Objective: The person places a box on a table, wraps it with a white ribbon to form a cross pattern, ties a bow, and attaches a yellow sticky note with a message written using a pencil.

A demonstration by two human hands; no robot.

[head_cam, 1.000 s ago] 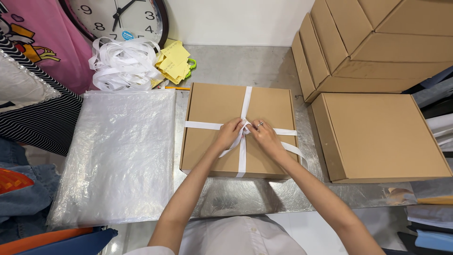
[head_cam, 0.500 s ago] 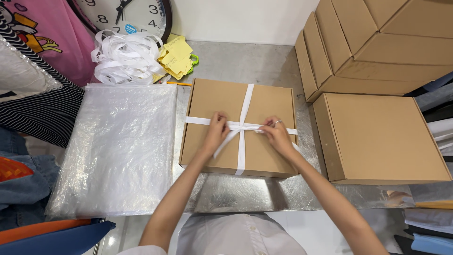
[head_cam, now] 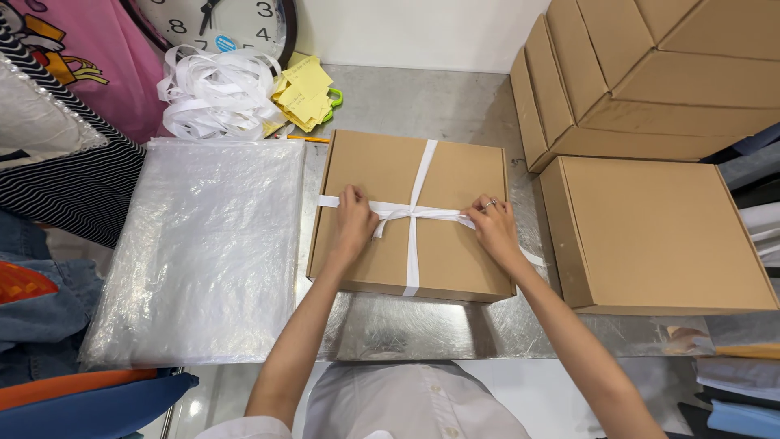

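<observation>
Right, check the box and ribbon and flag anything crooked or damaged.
Nothing stands out. The ribbon crosses near the middle of the box, which looks undented. The left hand and right hand each hold a ribbon end out sideways.

A packing room of a small clothing shop is shown. A steel counter (head_cam: 422,333) is crowded with flat cardboard boxes (head_cam: 658,81), a stack of clear bags (head_cam: 203,252) and a heap of white ribbon (head_cam: 215,93). Folded garments (head_cam: 57,162) are piled at the sides, and a wall clock (head_cam: 231,24) is propped behind.
</observation>
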